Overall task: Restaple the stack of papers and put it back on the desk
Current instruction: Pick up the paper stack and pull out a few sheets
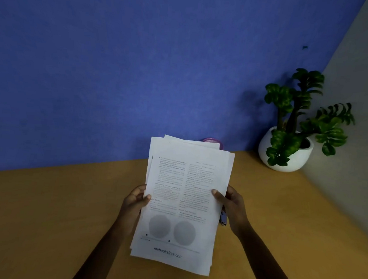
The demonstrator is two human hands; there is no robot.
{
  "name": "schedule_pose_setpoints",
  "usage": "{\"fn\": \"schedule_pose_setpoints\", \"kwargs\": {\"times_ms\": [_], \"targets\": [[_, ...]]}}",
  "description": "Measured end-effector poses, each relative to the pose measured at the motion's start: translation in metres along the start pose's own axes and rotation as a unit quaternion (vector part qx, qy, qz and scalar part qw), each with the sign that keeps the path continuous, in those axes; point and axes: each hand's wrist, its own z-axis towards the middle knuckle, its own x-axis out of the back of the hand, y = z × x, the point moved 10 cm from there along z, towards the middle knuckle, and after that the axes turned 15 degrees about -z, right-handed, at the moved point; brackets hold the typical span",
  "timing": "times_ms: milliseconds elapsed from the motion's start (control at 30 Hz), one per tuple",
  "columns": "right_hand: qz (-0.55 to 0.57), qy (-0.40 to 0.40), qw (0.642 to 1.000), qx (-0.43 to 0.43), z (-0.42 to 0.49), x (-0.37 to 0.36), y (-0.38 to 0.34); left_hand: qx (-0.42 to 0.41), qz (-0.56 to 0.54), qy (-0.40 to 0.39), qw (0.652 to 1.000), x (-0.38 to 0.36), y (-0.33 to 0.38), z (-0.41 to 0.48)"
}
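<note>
Above the table (56, 207), at about 6 o'clock in the view, we hold the papers (183, 204) upright between both hands, printed side toward us. The sheets are not squared: the top edges fan out at 12 o'clock and the bottom corners stagger, so we judge that a staple driven now would miss some pages or bind them crooked. A loose sheet could also slip from the back, since only our thumbs press on the front page.

Our left hand (135, 203) pinches the left edge, thumb on the page, fingers curled behind. Our right hand (232, 204) pinches the right edge the same way, and a small purplish object (223, 217), perhaps the stapler, seems tucked under it; we cannot tell for sure. If it is, it could drop while we square the stack. Both forearms rise from 6 o'clock. A plant (298, 124) stands well apart at 2 o'clock.
</note>
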Motion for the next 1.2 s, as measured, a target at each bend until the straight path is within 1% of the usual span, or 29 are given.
{"fn": "schedule_pose_setpoints", "kwargs": {"times_ms": [67, 167, 233, 300, 367, 500, 567, 633, 700, 733, 767, 800, 833, 900, 933, 1000, 1033, 1100, 1133, 1200], "targets": [[-0.007, 0.01, 1.0, 0.01, -0.001, 0.004, -0.005, -0.043, 0.027, 0.031, 0.998, -0.002, 0.013, 0.002], [-0.022, 0.018, 1.0, 0.012, 0.0, 0.009, -0.008, -0.091, 0.03, 0.084, 0.992, -0.005, 0.033, 0.008], [-0.034, 0.021, 0.999, 0.009, 0.0, 0.012, -0.008, -0.137, 0.055, 0.09, 0.985, -0.014, 0.052, 0.011], [-0.037, 0.022, 0.999, 0.005, 0.0, 0.014, -0.009, -0.172, 0.087, 0.068, 0.979, -0.029, 0.07, 0.014], [-0.042, 0.022, 0.999, 0.0, 0.0, 0.017, -0.009, -0.18, 0.094, 0.051, 0.978, -0.042, 0.084, 0.018], [-0.055, 0.014, 0.998, -0.008, 0.001, 0.019, -0.009, -0.165, 0.06, 0.073, 0.982, -0.051, 0.102, 0.023], [-0.076, 0.02, 0.997, -0.004, 0.001, 0.019, -0.015, -0.171, 0.075, 0.066, 0.98, -0.059, 0.11, 0.021], [-0.173, 0.063, 0.983, 0.014, 0.001, 0.02, -0.029, -0.185, 0.082, 0.065, 0.977, -0.067, 0.116, 0.015], [-0.305, 0.145, 0.941, 0.033, -0.003, 0.023, -0.05, -0.205, 0.067, 0.083, 0.973, -0.072, 0.12, 0.007], [-0.339, 0.183, 0.921, 0.061, -0.008, 0.021, -0.065, -0.219, 0.063, 0.097, 0.969, -0.074, 0.123, 0.003], [-0.345, 0.198, 0.911, 0.108, -0.014, 0.014, -0.082, -0.234, 0.063, 0.113, 0.964, -0.076, 0.125, -0.002], [-0.333, 0.181, 0.913, 0.152, -0.017, 0.0, -0.096, -0.247, 0.069, 0.131, 0.958, -0.079, 0.126, -0.006], [-0.31, 0.132, 0.925, 0.176, -0.018, -0.019, -0.106, -0.261, 0.082, 0.145, 0.951, -0.083, 0.126, -0.012], [-0.272, 0.012, 0.948, 0.167, -0.019, -0.062, -0.113, -0.302, 0.132, 0.164, 0.93, -0.097, 0.131, -0.026], [-0.252, -0.023, 0.954, 0.158, -0.019, -0.077, -0.116, -0.329, 0.169, 0.163, 0.915, -0.107, 0.133, -0.032], [-0.186, -0.039, 0.972, 0.141, -0.02, -0.093, -0.125, -0.375, 0.234, 0.143, 0.886, -0.128, 0.137, -0.045], [-0.152, -0.036, 0.978, 0.141, -0.02, -0.095, -0.129, -0.383, 0.243, 0.127, 0.882, -0.136, 0.137, -0.049], [-0.118, -0.028, 0.98, 0.156, -0.019, -0.094, -0.138, -0.366, 0.205, 0.085, 0.904, -0.143, 0.136, -0.051], [-0.105, -0.023, 0.981, 0.161, -0.018, -0.09, -0.141, -0.36, 0.206, 0.056, 0.908, -0.148, 0.136, -0.051], [-0.077, -0.008, 0.985, 0.157, -0.013, -0.08, -0.145, -0.354, 0.261, -0.005, 0.898, -0.16, 0.135, -0.05]]}}
